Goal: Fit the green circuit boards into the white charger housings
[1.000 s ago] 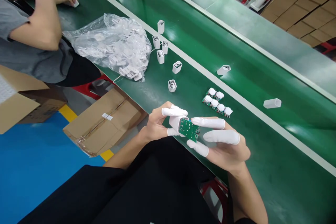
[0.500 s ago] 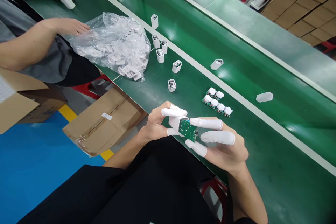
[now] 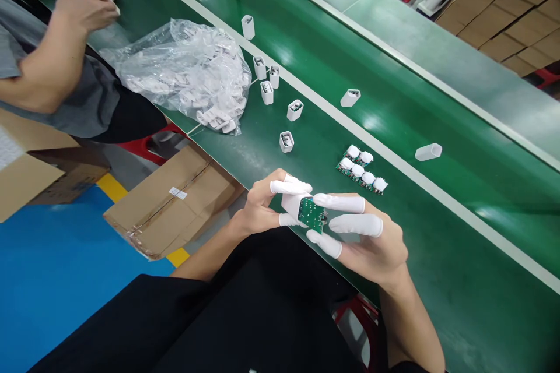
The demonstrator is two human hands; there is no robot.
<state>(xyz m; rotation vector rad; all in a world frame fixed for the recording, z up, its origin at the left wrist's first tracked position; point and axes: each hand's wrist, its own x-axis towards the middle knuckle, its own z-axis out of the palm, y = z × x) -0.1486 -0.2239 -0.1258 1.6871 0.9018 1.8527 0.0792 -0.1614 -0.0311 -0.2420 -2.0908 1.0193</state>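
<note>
In my left hand (image 3: pixel 266 201) is a white plastic housing (image 3: pixel 290 204), pinched between fingertips in white finger cots. A green circuit board (image 3: pixel 311 215) sticks out of the housing's open right end, partly inside it. My right hand (image 3: pixel 367 233), also in finger cots, grips the board by its edges between thumb and fingers. Beyond my hands lies a cluster of circuit boards (image 3: pixel 361 169) with white round tops. Several white housings with parts showing inside stand to the left, the nearest housing (image 3: pixel 286 141) upright on the green workbench (image 3: pixel 245 154).
A clear plastic bag (image 3: pixel 188 76) of small white parts lies at the left. Behind it, a co-worker's hands (image 3: pixel 87 3) hold a white piece. On the belt (image 3: pixel 394 122) rest more housings, one a pale housing (image 3: pixel 429 152). A cardboard box (image 3: pixel 175 204) sits below the bench edge.
The circuit board has gone slightly deeper into the housing, my right hand moving left with it. Housings on the belt have shifted up and left. The co-worker's hand has left the bag.
</note>
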